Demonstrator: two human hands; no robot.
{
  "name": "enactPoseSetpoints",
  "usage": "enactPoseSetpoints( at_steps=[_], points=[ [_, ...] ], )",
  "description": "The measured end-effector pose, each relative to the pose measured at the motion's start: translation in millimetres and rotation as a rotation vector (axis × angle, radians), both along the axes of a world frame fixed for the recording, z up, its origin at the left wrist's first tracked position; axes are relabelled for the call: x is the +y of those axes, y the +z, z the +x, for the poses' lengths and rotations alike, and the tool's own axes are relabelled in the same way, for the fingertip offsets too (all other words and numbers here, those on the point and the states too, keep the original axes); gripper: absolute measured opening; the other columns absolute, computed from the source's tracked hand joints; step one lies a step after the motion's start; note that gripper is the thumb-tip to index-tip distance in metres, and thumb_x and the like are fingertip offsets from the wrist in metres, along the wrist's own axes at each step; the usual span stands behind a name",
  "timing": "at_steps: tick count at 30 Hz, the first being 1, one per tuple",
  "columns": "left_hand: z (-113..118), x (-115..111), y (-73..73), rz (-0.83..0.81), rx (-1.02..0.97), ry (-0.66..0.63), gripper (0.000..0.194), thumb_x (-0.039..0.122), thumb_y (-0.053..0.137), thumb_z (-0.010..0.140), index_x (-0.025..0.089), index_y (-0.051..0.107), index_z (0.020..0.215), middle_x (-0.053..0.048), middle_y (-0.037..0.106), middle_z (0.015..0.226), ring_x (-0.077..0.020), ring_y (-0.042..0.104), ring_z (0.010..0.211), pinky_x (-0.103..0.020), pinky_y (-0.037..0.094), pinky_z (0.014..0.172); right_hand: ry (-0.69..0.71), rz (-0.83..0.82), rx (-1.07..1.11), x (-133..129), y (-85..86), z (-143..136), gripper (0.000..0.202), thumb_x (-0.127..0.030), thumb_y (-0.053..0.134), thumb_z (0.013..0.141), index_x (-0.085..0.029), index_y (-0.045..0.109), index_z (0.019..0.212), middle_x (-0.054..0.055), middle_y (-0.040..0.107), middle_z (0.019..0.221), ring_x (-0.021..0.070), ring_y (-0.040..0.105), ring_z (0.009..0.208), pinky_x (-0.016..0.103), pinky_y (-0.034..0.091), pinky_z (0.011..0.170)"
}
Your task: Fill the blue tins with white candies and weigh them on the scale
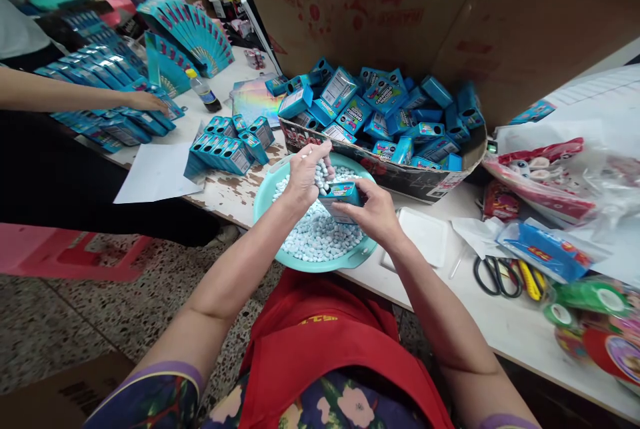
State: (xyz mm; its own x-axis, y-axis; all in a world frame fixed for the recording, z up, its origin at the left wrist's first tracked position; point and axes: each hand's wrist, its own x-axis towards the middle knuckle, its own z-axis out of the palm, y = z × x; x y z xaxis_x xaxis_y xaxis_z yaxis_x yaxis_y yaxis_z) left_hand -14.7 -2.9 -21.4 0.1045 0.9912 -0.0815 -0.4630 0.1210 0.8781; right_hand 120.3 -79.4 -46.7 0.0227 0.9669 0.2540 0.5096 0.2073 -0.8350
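Note:
In my right hand (375,212) I grip a small blue candy box (343,196), tilted so that one end points to my left hand. My left hand (306,179) is curled round a handful of small white candies (321,172), held right at the end of the box. Both hands are over a light teal basin (267,222) with a broad heap of the same pale candies (320,236) in it. Behind the basin, an open carton (370,162) is piled with blue candy boxes (385,96), lying every way.
Left of the basin stand rows of blue boxes (227,149) and a paper sheet (155,172). A co-worker's hand (147,102) rests on more boxes beside a bottle (205,92). At right lie a white scale-like tray (423,239), scissors (497,276), a yellow cutter (531,279) and tape rolls (593,297).

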Motion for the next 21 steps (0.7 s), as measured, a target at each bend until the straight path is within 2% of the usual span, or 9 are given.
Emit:
enactPoseSetpoints(
  at_steps=[8,13,21],
  points=[
    [0.9,-0.5,0.8,-0.003,0.060,0.054,0.035,0.037,0.082,0.065,0.019,0.052,0.072,0.006,0.055,0.055,-0.0095,0.055,0.045,-0.021,0.045,0.042,-0.053,0.021,0.020,-3.7,3.4,-4.7,0.034,-0.038,0.080,0.071,-0.023,0.071,0.099,0.004,0.072,0.095,0.0242,0.064,0.089,0.037,0.050,0.081],
    [1.2,-4.5,0.6,0.018,0.061,0.045,0.033,0.035,0.082,0.067,0.018,0.054,0.071,0.004,0.058,0.060,-0.0084,0.057,0.047,-0.019,0.045,0.044,-0.060,0.050,0.013,-6.3,1.7,-4.6,0.032,-0.037,0.080,0.072,-0.023,0.071,0.100,0.005,0.071,0.097,0.0240,0.064,0.089,0.037,0.049,0.082],
    [1.7,-6.7,1.2,0.030,0.103,0.015,0.032,0.038,0.079,0.072,0.019,0.053,0.070,0.006,0.052,0.053,-0.0074,0.051,0.041,-0.019,0.042,0.042,-0.038,0.019,0.023,-7.3,-0.9,-4.8,0.035,-0.036,0.081,0.071,-0.021,0.070,0.101,0.005,0.071,0.096,0.0247,0.065,0.091,0.038,0.049,0.083]
  ],
)
